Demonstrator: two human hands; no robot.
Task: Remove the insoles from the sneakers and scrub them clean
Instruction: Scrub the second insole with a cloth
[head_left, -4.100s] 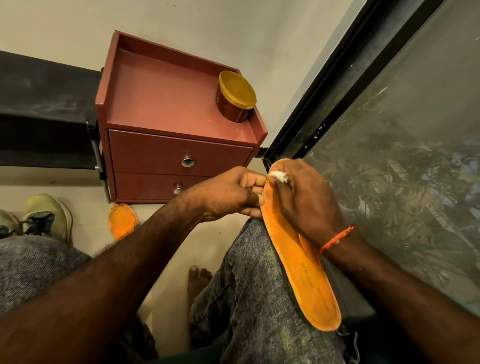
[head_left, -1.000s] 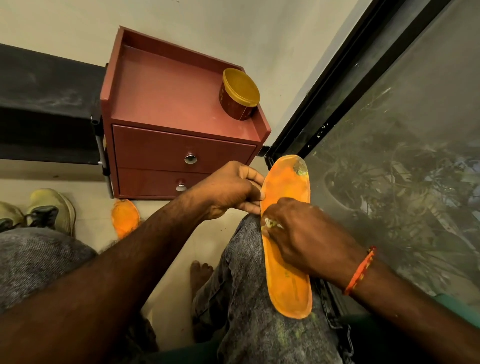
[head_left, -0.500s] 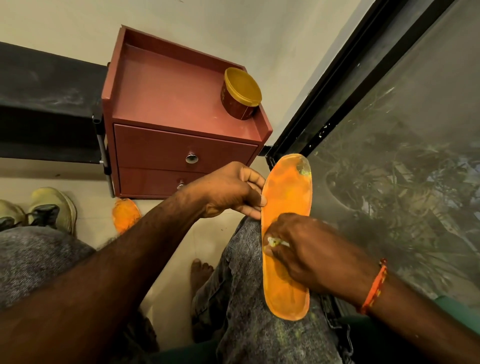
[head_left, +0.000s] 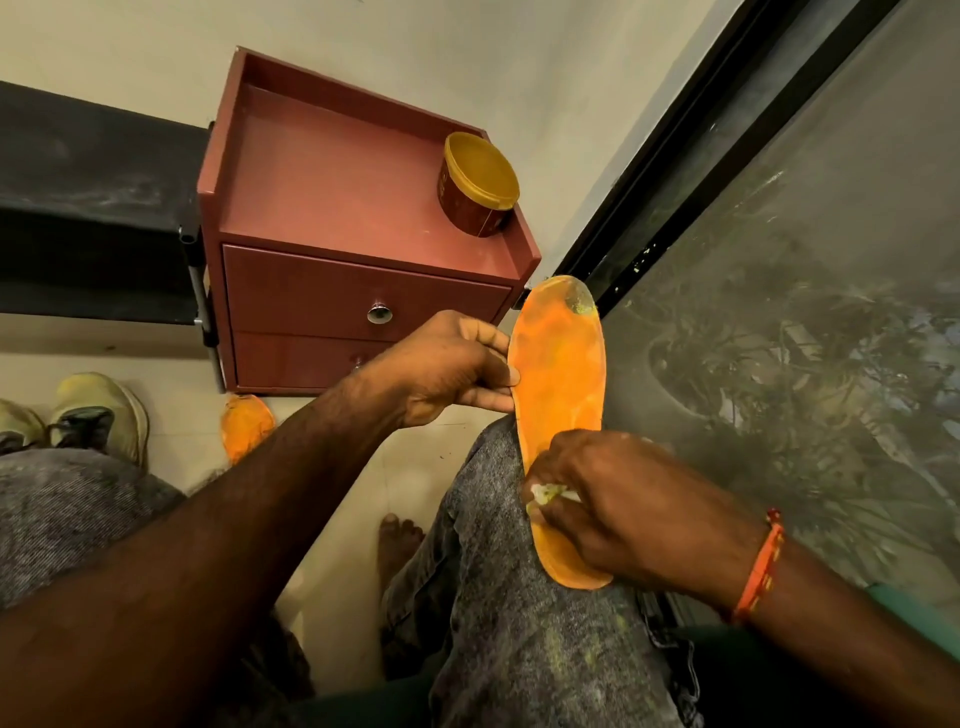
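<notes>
An orange insole (head_left: 560, 364) lies lengthwise on my right knee, toe end pointing away, with a worn grey patch at its tip. My left hand (head_left: 451, 366) pinches the insole's left edge near the middle. My right hand (head_left: 618, 512) is shut on a small white wad (head_left: 546, 492) and presses it onto the heel half of the insole, hiding that part. A second orange insole (head_left: 245, 423) lies on the floor below the cabinet. Two pale sneakers (head_left: 93, 415) stand on the floor at the left edge.
A red two-drawer cabinet (head_left: 332, 208) stands against the wall ahead, with a brown tub (head_left: 475, 184) with a yellow lid on its top. A dark-framed glass pane (head_left: 805, 312) runs along the right. A black shelf (head_left: 93, 208) is at the left. My bare foot (head_left: 397, 543) rests on the floor.
My right hand has slid the white wad from the toe end down the insole toward the heel. My left hand keeps its grip on the insole's edge.
</notes>
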